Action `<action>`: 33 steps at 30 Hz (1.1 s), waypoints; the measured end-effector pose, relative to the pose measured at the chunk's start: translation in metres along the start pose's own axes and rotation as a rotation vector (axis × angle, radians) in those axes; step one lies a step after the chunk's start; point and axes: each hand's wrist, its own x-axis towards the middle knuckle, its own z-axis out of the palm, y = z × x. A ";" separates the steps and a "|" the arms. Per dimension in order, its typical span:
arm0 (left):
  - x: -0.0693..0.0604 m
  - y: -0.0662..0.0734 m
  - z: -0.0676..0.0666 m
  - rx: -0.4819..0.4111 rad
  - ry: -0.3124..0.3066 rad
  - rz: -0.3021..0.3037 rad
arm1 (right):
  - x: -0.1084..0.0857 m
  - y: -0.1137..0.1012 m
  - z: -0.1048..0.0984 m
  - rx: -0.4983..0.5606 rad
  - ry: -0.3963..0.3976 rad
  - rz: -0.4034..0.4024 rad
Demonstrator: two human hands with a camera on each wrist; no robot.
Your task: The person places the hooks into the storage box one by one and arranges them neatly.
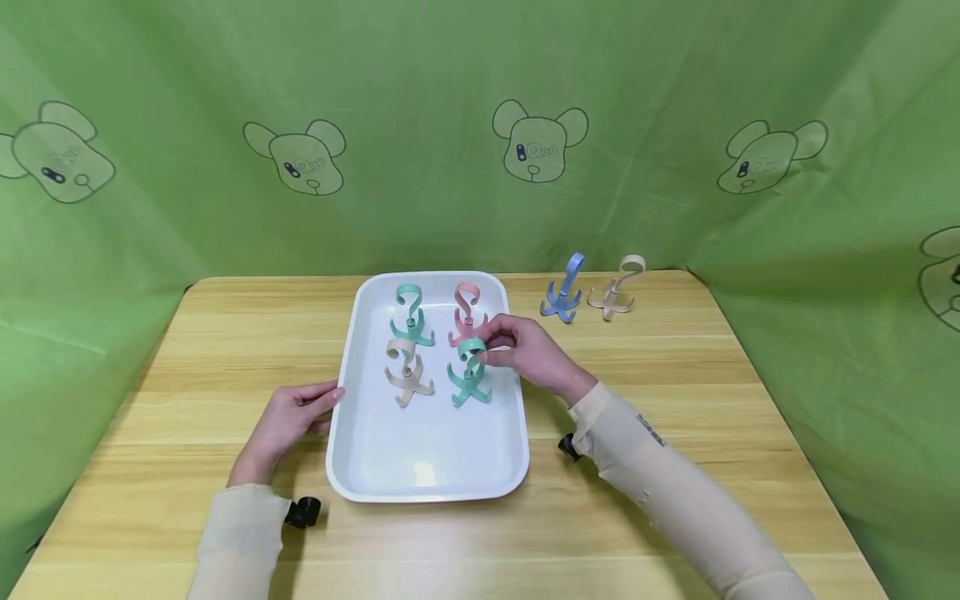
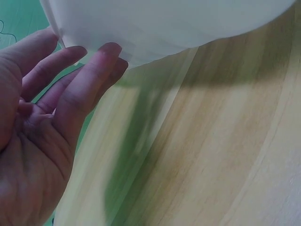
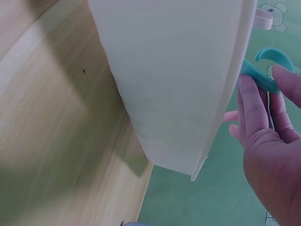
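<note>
Left hand (image 1: 291, 417) grips one white tray (image 1: 390, 446). Inside, four: beige hook (image 1: 408, 382), rear green hook (image 1: 412, 333), pink hook (image 1: 464, 328), front green hook (image 1: 468, 386). Right hand (image 1: 532, 348) pinches the last near its top. Right of tray, two: blue hook (image 1: 560, 305), second beige hook (image 1: 611, 303). Held one: curled top, prongs splayed.

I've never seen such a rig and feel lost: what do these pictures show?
No machine, just a person's bare left hand and right hand. The wide picture looks down from the head; the close ones come from each wrist. On a wooden table stands a white tray holding a pink hook, a beige hook and a green hook. Outside it are a blue hook and a second beige hook. The left hand grips the tray's edge; the right hand pinches a second green hook.
</note>
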 end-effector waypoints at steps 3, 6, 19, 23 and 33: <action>0.000 -0.001 0.000 -0.004 -0.002 0.003 | 0.000 0.001 0.000 -0.010 -0.007 0.000; 0.000 -0.002 0.000 -0.001 0.000 0.005 | 0.000 0.001 0.000 -0.023 -0.013 -0.002; 0.003 -0.005 0.000 -0.002 0.010 -0.005 | -0.003 -0.001 -0.002 -0.063 -0.009 -0.009; 0.002 -0.005 0.000 -0.007 0.009 -0.004 | -0.007 -0.007 -0.006 -0.061 -0.003 -0.013; 0.003 -0.007 0.000 -0.016 0.012 0.001 | -0.015 -0.008 -0.023 -0.082 -0.022 -0.054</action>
